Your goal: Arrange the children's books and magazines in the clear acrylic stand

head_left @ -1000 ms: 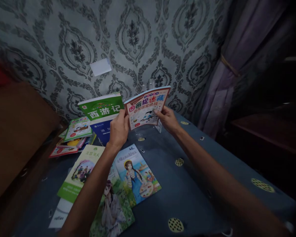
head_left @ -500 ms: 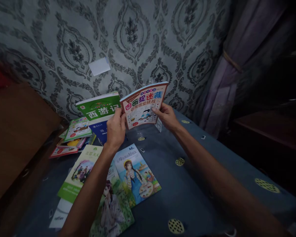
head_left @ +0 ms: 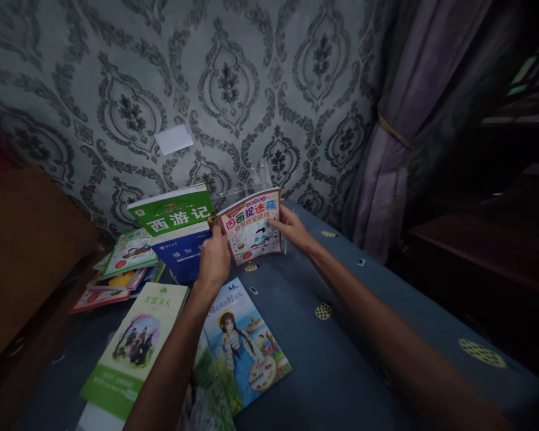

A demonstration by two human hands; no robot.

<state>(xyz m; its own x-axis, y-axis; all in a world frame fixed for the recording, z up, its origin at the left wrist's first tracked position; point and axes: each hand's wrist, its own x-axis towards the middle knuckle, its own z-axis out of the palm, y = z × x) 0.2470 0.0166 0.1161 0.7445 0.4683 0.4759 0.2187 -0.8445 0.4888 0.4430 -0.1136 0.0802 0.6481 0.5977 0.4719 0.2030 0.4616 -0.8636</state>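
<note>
A thin picture book (head_left: 253,230) with a red-brown border is held upright, slightly bowed, between my two hands. My left hand (head_left: 214,257) is closed on its left edge, close beside the other standing books. My right hand (head_left: 291,226) pinches the right edge, thumb on the front cover. Behind it shows part of a clear plastic holder (head_left: 263,175). To the left, a green book (head_left: 173,211) and a blue booklet (head_left: 178,254) stand upright, the blue one in front. The lower side of the holder is hidden by the books.
A pile of books (head_left: 130,251) lies at the left. Nearer are a pale green book (head_left: 139,335) and a book with a painted girl (head_left: 247,353), partly behind my left forearm. The patterned wall (head_left: 233,78) rises behind the dark blue cloth (head_left: 341,371). A purple curtain (head_left: 393,161) hangs right.
Both hands have brought the picture book lower, in front of the clear holder, more of which now shows above it. My view has shifted slightly.
</note>
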